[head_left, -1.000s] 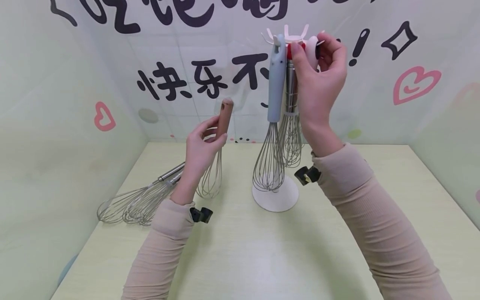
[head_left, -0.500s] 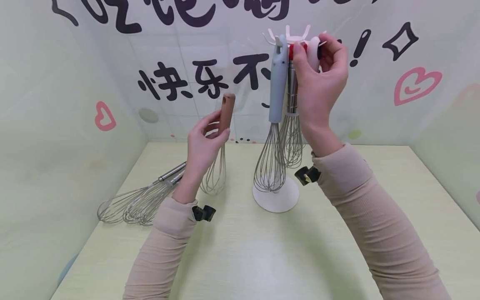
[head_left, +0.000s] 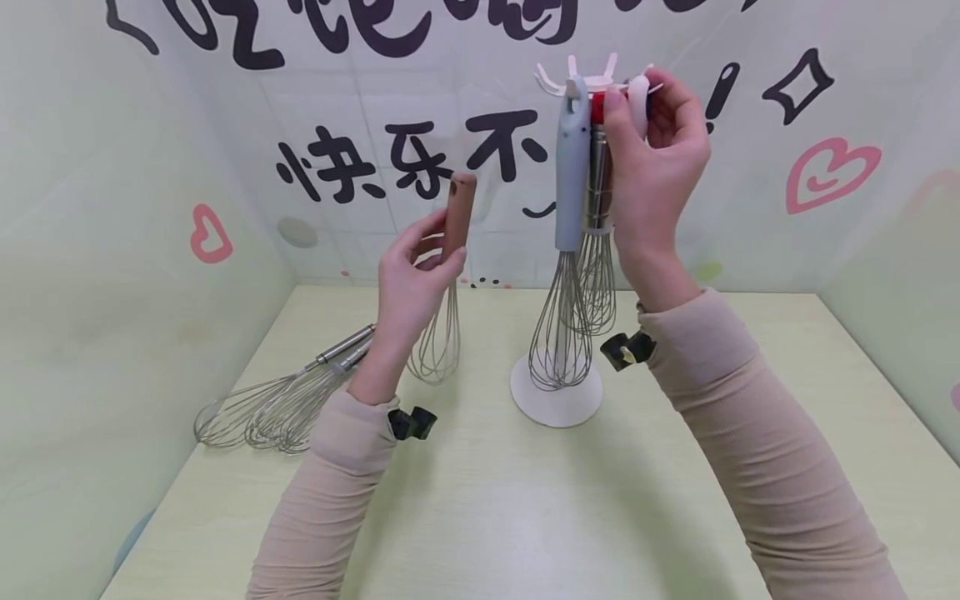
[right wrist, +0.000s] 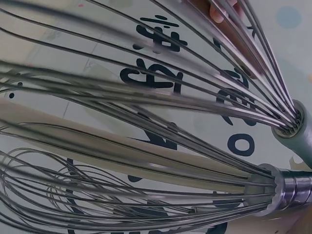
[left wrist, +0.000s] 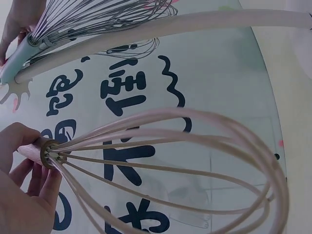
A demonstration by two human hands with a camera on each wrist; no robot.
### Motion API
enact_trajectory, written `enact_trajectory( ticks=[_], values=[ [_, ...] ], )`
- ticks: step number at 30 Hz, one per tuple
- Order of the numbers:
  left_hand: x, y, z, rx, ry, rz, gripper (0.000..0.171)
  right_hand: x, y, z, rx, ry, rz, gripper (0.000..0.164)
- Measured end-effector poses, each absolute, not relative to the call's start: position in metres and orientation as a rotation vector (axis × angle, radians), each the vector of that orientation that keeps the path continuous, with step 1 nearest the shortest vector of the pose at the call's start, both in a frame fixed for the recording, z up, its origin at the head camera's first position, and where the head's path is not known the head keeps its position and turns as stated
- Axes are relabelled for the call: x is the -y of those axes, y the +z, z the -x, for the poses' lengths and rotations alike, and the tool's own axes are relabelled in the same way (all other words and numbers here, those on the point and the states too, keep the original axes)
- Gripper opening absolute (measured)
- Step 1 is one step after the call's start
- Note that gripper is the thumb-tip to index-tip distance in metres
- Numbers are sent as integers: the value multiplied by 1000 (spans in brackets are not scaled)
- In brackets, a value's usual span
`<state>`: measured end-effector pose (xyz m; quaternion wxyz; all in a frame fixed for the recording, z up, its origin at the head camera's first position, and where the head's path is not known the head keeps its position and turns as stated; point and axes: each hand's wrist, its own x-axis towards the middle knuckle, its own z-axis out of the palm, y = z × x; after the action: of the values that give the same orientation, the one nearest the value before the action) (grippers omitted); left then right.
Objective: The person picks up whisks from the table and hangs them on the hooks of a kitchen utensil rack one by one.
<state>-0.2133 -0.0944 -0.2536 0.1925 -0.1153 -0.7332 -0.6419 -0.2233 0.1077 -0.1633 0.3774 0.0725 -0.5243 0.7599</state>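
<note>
Left hand (head_left: 411, 279) pinches the brown-handled whisk (head_left: 460, 215) left of the white stand (head_left: 557, 410), right hand (head_left: 654, 175) pinches a red handle (head_left: 597, 108) and white handle (head_left: 638, 102) at its top, and smart play looks like steadying those while lining the whisk's hole (head_left: 453, 189) with a free hook (head_left: 572, 67)!

Held whisk's handle (head_left: 459, 217) is coloured brown; hanging whisk's handle (head_left: 572, 187), pale blue; stand base (head_left: 558, 410) is finished white. Backdrop (head_left: 360, 250) is printed with black characters (head_left: 507, 158), pink hearts (head_left: 832, 177); tabletop (head_left: 480, 517) is tinted pale yellow-green.
</note>
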Motion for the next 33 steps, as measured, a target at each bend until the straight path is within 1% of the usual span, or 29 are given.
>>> enact_trajectory(
  ticks=[11,24,33],
  values=[
    [87,-245,213,2000,-1825,372,49,-110,-158,215,1312,2002,-214,33],
    [72,-226,214,1950,-1790,479,49,-121,-164,222,1315,2066,-293,36],
    [65,-216,215,1947,-1775,494,48,-125,-171,228,1348,1922,-399,35]
  ],
)
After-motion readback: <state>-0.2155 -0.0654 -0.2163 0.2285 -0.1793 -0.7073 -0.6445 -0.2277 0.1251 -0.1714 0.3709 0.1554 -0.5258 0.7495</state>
